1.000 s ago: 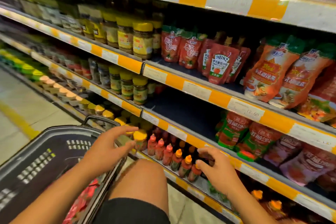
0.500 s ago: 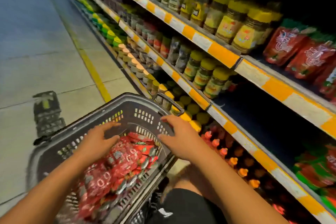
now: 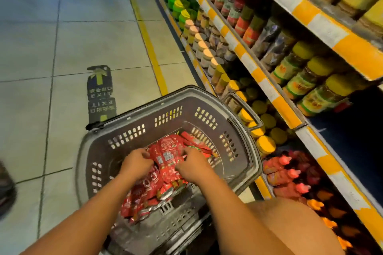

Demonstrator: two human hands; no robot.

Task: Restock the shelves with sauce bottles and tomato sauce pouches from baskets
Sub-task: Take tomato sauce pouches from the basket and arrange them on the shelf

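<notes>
A grey plastic basket [image 3: 238, 151] stands on the floor in front of me, holding a pile of red tomato sauce pouches [image 3: 165, 159]. Both my hands are down inside it. My left hand [image 3: 135, 162] has its fingers curled into the left side of the pile. My right hand [image 3: 190, 164] grips pouches on the right side, fingers curled round their edges. Red sauce bottles [image 3: 284, 172] with pink caps lie in rows on the lowest shelf to the right.
Shelves with orange and white price strips [image 3: 269, 89] run along the right, packed with yellow-lidded jars [image 3: 310, 80]. A dark gap [image 3: 352, 130] opens in the middle shelf. Tiled floor with an exit sticker [image 3: 100, 93] and a yellow line [image 3: 149, 43] lies to the left. My bare knee [image 3: 290, 223] is at lower right.
My view has swung from the shelves down to the basket. Both hands have gone from above the rim down into the pouch pile and curled round pouches.
</notes>
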